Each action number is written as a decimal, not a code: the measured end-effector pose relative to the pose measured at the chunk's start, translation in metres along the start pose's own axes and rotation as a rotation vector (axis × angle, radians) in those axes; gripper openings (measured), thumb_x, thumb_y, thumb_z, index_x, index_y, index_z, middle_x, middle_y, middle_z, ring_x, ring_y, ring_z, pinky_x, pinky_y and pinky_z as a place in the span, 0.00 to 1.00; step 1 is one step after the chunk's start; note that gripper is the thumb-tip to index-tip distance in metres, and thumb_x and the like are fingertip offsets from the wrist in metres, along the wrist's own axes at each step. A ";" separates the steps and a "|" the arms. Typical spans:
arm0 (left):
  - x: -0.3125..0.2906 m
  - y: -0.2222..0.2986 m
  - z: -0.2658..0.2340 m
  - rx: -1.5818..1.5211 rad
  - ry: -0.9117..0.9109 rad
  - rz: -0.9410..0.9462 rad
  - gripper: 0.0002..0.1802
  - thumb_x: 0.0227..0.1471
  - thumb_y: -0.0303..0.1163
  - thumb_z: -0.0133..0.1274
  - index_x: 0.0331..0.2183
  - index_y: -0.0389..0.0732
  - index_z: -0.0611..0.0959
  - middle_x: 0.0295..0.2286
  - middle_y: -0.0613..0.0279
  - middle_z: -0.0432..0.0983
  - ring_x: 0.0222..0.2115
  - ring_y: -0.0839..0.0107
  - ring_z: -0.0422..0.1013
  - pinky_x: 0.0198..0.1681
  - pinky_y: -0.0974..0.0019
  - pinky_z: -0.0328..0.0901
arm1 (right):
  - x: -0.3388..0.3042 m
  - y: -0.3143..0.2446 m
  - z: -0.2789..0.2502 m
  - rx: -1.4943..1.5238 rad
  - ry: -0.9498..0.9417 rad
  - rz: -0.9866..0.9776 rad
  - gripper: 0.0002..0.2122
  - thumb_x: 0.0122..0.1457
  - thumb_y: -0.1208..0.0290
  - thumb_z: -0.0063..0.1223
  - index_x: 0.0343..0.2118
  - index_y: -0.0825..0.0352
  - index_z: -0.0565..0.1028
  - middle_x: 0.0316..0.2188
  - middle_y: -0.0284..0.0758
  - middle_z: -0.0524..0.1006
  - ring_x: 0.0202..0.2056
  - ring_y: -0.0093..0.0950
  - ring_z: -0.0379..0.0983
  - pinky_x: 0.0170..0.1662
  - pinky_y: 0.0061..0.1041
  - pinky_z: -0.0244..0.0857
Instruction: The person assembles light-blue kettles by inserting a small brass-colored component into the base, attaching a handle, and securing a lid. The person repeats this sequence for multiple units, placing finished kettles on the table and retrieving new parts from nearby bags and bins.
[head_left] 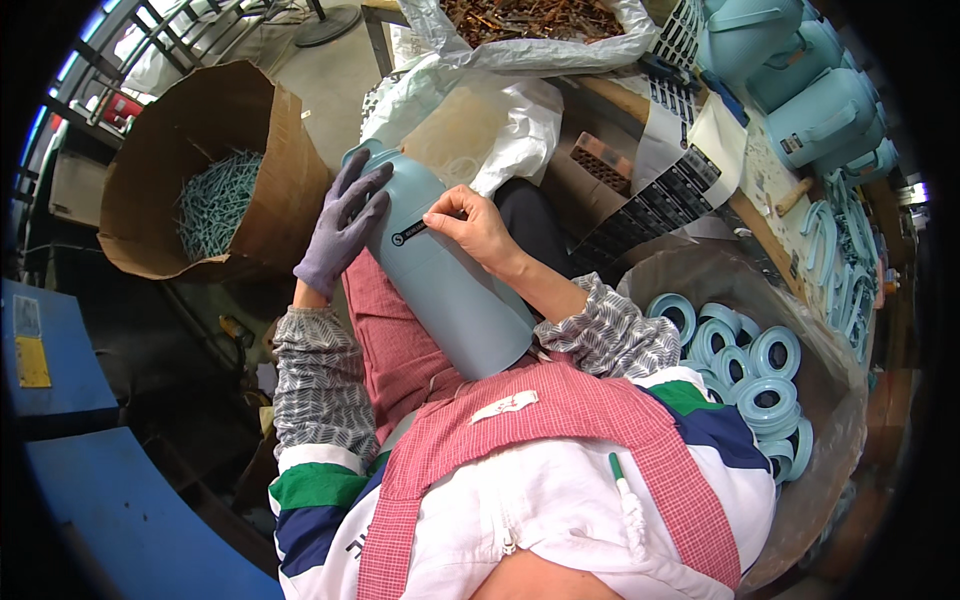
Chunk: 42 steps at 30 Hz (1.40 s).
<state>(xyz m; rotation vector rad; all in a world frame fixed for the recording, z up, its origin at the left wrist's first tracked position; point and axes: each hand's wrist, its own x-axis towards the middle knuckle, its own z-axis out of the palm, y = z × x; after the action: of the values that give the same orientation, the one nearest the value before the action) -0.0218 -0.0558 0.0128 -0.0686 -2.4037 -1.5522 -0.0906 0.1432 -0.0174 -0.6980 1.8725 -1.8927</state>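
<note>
A light-blue plastic jug body (455, 300) lies slantwise across my lap, its wide base toward my waist and its rim pointing away. My left hand (340, 225), in a grey-purple glove, holds it by its upper left side, with the fingers over the surface near the rim. Stuck across the jug's upper part is a small black label (408, 233) with pale print. My right hand (472, 230), bare, has thumb and forefinger pinched at the label's right end, which the fingertips partly hide. The jug's underside is out of sight.
At the left stands a cardboard drum (290, 150) containing thin blue-green strips. Light-blue rings (768, 398) fill a clear bag at the right. Label sheets (650, 205) lean by the bench, where finished-looking jugs (825, 115) and handles (850, 270) lie. A sack of brown pieces (530, 20) is ahead.
</note>
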 end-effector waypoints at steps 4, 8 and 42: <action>-0.003 0.006 0.003 0.014 -0.019 0.000 0.28 0.43 0.35 0.60 0.49 0.45 0.73 0.57 0.53 0.50 0.58 0.58 0.50 0.57 0.58 0.54 | 0.001 -0.002 0.000 -0.053 0.017 -0.024 0.06 0.50 0.72 0.58 0.26 0.69 0.74 0.26 0.27 0.71 0.29 0.16 0.65 0.35 0.16 0.61; -0.002 0.002 0.005 0.078 -0.024 0.010 0.34 0.38 0.35 0.64 0.50 0.45 0.72 0.57 0.52 0.49 0.58 0.57 0.50 0.57 0.57 0.54 | 0.002 -0.004 -0.001 -0.036 0.032 -0.002 0.07 0.49 0.72 0.59 0.25 0.69 0.74 0.26 0.30 0.71 0.30 0.18 0.67 0.36 0.18 0.62; -0.153 -0.031 -0.054 -0.255 0.243 -0.832 0.10 0.44 0.25 0.56 0.33 0.33 0.80 0.27 0.63 0.77 0.26 0.78 0.71 0.30 0.73 0.66 | 0.267 -0.047 -0.189 -0.791 0.392 -0.216 0.08 0.50 0.73 0.50 0.30 0.63 0.80 0.31 0.38 0.79 0.28 0.31 0.76 0.40 0.29 0.69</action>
<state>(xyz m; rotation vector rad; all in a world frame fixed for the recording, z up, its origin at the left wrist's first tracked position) 0.1299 -0.1006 -0.0333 1.1240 -2.1157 -2.0192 -0.4133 0.1383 0.0533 -0.8145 2.9533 -1.4237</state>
